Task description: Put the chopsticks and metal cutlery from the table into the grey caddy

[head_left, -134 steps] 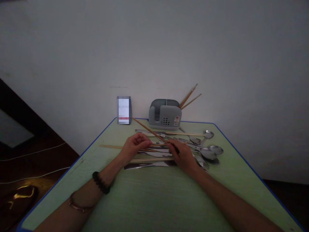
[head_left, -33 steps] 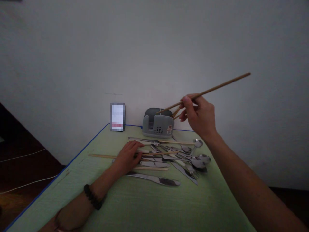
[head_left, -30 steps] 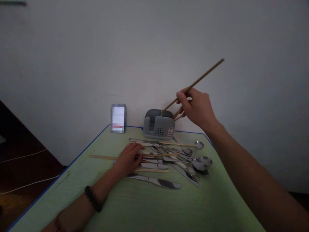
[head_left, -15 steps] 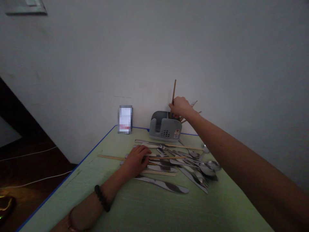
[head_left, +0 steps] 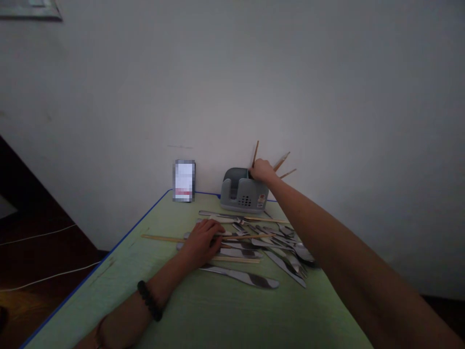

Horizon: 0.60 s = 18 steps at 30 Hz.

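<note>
Currently, the right hand (head_left: 262, 170) holds a chopstick (head_left: 255, 151), nearly upright, at the right compartment of the gray holder (head_left: 232, 201); its lower end is hidden. The holder stands near the blue back edge of the tabletop (head_left: 232, 320), close to the wall (head_left: 232, 87), with a gap between it and the phone (head_left: 184, 180) at the back left corner. The left hand (head_left: 204, 242), fingers bent, rests over the cutlery (head_left: 241, 253); whether it grips anything I cannot tell. Broad green surface stretches in front of the nearest knife (head_left: 240, 275).
</note>
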Each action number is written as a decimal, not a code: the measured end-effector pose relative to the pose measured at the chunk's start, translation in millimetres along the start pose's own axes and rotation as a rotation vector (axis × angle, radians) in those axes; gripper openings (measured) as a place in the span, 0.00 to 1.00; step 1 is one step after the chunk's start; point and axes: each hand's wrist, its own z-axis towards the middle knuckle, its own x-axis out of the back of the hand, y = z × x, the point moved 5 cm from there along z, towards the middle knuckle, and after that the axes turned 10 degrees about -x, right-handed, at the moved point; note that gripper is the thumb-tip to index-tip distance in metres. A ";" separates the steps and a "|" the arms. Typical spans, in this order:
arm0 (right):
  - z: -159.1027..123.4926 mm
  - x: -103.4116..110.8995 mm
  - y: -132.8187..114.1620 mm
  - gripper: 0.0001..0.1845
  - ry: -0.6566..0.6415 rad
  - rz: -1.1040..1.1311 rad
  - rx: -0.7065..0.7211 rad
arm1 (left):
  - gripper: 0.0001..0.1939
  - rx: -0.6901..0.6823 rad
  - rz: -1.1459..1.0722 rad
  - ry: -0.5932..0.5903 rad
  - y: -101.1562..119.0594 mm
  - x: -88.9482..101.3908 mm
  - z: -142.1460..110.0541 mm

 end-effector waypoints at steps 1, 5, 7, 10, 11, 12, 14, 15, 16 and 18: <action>-1.0 1.3 0.5 0.18 0.009 0.004 -0.001 | 0.09 0.003 -0.002 -0.001 -0.1 -0.1 0.1; -24.3 10.0 -0.4 0.18 0.069 0.015 0.031 | 0.10 0.003 -0.009 0.009 -0.9 -0.5 -0.3; -51.3 11.3 -0.4 0.20 0.118 0.025 0.097 | 0.10 -0.007 -0.009 0.009 -1.0 -1.1 -0.8; -107.6 4.5 3.9 0.25 0.259 0.094 0.348 | 0.10 -0.018 -0.010 0.005 -0.8 -1.8 -1.5; -125.6 -2.5 10.4 0.26 0.275 0.123 0.395 | 0.10 -0.021 -0.012 0.004 -0.6 -1.9 -1.7; -141.7 -11.7 18.9 0.25 0.274 0.146 0.424 | 0.10 -0.026 -0.014 0.005 -0.3 -1.9 -1.7; -167.5 -33.6 38.5 0.24 0.246 0.172 0.467 | 0.10 -0.030 -0.015 0.007 -0.1 -2.0 -1.8; -177.0 -44.7 48.8 0.23 0.234 0.172 0.476 | 0.10 -0.029 -0.010 0.008 -0.2 -2.1 -1.9; -184.3 -54.3 59.2 0.23 0.239 0.178 0.470 | 0.11 -0.025 -0.002 0.009 -0.5 -2.5 -2.1; -193.7 -70.1 76.4 0.23 0.249 0.168 0.446 | 0.11 -0.020 0.013 -0.003 -0.8 -4.5 -2.7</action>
